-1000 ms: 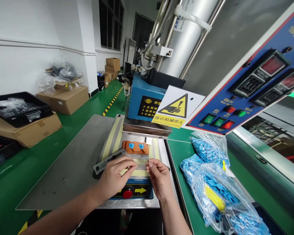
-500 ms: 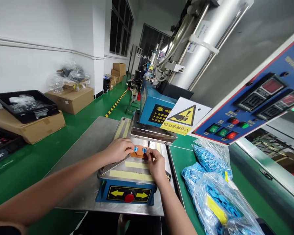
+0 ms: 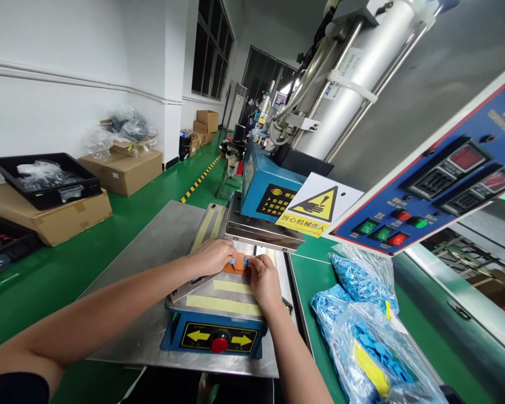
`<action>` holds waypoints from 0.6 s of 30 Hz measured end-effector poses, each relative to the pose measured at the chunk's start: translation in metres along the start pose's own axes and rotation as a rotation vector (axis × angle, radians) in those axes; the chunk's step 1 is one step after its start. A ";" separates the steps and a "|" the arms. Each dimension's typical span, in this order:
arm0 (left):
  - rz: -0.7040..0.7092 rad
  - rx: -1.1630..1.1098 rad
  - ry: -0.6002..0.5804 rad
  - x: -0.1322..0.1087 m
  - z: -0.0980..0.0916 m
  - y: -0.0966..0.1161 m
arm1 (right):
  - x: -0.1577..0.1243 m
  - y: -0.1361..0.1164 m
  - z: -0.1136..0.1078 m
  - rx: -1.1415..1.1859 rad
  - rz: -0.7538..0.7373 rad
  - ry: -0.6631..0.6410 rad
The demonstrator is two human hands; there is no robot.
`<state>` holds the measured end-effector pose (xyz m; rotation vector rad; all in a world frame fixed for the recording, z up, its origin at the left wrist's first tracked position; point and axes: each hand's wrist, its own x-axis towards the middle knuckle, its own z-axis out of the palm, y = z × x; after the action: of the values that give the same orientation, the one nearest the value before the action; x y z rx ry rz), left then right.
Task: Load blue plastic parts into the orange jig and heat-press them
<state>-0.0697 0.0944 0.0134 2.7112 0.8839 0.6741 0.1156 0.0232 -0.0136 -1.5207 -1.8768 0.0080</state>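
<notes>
My left hand [image 3: 217,256] is closed, its fingertips pinching a small blue piece [image 3: 232,261] at the left end of an orange block [image 3: 236,264]. At the block's right end, my right hand [image 3: 264,278] is closed on a second small blue piece [image 3: 246,262]. Both pieces are mostly hidden by the fingers. The orange block lies on the metal plate of a press, just in front of the raised press head [image 3: 265,230]. Yellow tape strips [image 3: 223,305] mark the plate around my hands.
Below the plate is a red start button [image 3: 219,344]. A warning sign [image 3: 320,205] and a control panel [image 3: 421,191] overhang on the right. Clear bags of blue parts [image 3: 374,342] lie on the green table to the right. Cartons [image 3: 122,171] stand along the left wall.
My fingers have closed further over the two blue pieces, which now show less. Both hands stay at the orange block. The camera view has shifted slightly.
</notes>
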 end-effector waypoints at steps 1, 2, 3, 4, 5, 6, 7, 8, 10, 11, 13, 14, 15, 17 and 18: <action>0.007 0.001 -0.005 0.000 0.000 0.000 | 0.000 0.000 0.000 -0.023 -0.014 -0.007; 0.017 -0.001 -0.007 0.000 -0.001 0.001 | -0.001 0.000 0.000 -0.048 -0.029 -0.015; 0.025 -0.005 -0.005 0.000 -0.001 0.001 | -0.001 0.000 0.000 -0.073 -0.044 -0.023; 0.032 -0.010 -0.003 0.000 -0.001 0.001 | -0.001 0.000 0.000 -0.097 -0.057 -0.033; 0.035 -0.012 -0.003 0.000 -0.001 0.001 | -0.002 0.000 0.000 -0.115 -0.068 -0.044; 0.034 -0.011 -0.005 0.000 -0.001 0.001 | -0.002 -0.001 0.000 -0.126 -0.075 -0.052; 0.034 -0.007 -0.005 0.000 -0.001 0.001 | -0.002 -0.001 0.000 -0.130 -0.080 -0.057; 0.037 0.003 -0.006 0.000 -0.001 0.001 | -0.002 -0.001 0.000 -0.127 -0.082 -0.059; 0.053 0.039 -0.009 0.000 0.000 0.001 | -0.003 -0.001 0.000 -0.117 -0.080 -0.057; 0.064 0.061 -0.010 0.000 0.000 0.001 | -0.004 -0.001 0.000 -0.113 -0.078 -0.055; 0.084 0.100 -0.012 -0.001 0.001 0.001 | -0.005 -0.001 0.001 -0.100 -0.068 -0.051; 0.092 0.114 -0.012 -0.001 0.002 0.000 | -0.006 -0.001 0.001 -0.085 -0.060 -0.047; 0.098 0.127 -0.010 -0.001 0.003 0.000 | -0.007 -0.001 0.001 -0.064 -0.054 -0.043; 0.110 0.153 -0.002 -0.002 0.004 -0.001 | -0.009 -0.001 0.000 -0.015 -0.045 -0.033; 0.117 0.169 0.002 -0.002 0.005 -0.001 | -0.010 -0.001 0.000 0.009 -0.042 -0.027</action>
<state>-0.0693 0.0936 0.0081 2.9321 0.8230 0.6523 0.1155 0.0142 -0.0184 -1.4813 -1.9267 0.0177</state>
